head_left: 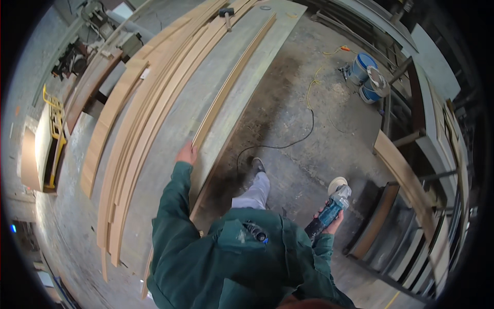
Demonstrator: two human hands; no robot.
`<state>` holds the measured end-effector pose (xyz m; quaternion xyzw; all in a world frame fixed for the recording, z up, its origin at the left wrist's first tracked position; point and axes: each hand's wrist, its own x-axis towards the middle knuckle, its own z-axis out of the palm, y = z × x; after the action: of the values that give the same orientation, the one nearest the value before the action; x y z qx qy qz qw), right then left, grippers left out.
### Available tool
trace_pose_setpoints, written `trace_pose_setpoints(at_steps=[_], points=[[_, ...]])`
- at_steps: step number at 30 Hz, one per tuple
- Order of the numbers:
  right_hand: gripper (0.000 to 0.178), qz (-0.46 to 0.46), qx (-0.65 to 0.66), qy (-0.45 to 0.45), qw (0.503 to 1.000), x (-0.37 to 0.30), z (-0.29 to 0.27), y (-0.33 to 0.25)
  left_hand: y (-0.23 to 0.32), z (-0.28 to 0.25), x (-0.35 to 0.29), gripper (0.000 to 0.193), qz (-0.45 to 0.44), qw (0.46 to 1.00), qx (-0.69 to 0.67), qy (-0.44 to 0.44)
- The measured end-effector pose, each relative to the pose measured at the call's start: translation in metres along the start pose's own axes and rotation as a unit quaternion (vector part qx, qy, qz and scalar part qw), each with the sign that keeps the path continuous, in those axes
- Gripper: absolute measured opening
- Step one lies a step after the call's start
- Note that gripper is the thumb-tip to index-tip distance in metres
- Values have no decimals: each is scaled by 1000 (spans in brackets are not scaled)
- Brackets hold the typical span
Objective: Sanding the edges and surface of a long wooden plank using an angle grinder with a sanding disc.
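Observation:
My left hand [186, 153] is closed around the near end of a long, narrow wooden strip [231, 85], which lies lengthwise on a grey worktable [216, 139]. Held out to my right, over the floor, is a blue-and-black angle grinder [333, 208] with a pale round disc [338, 184] at its head. The fingers of my right hand [337, 224] wrap around the grinder's body. The disc is well apart from the strip. Whether it is spinning, I cannot tell.
Several long boards [139, 123] cover the table's left part, with a black-headed mallet [226, 18] near their far end. A cable [288, 147] crosses the floor. Two blue buckets [363, 67] stand at the far right, and a rack [406, 139] of panels runs along the right side.

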<state>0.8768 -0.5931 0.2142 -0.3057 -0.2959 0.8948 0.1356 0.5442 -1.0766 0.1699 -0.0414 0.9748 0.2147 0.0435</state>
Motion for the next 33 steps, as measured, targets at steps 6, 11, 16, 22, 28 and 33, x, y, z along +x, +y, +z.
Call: trace_pose_setpoints(at_steps=[6,11,16,22,28,33], points=[[62,18,-41,102,994,113,50,-44,93,19,105,34,9,1000,-5,-22],[48,-28,-158,9,987,198,91,-75,143,29,174,35,14,997,-36,-60],[53,38,-199,-24,979,288,164,-94,174,42,213,26,30,998,-50,-31],[50,34,-240,-97,965,395,239,-106,190,32,213,31,23,998,-58,-26],[42,0,-354,-121,927,540,334,-128,200,17,205,32,0,998,-64,8],[53,-116,-521,-78,842,712,412,-142,211,19,208,24,-94,993,-67,23]])
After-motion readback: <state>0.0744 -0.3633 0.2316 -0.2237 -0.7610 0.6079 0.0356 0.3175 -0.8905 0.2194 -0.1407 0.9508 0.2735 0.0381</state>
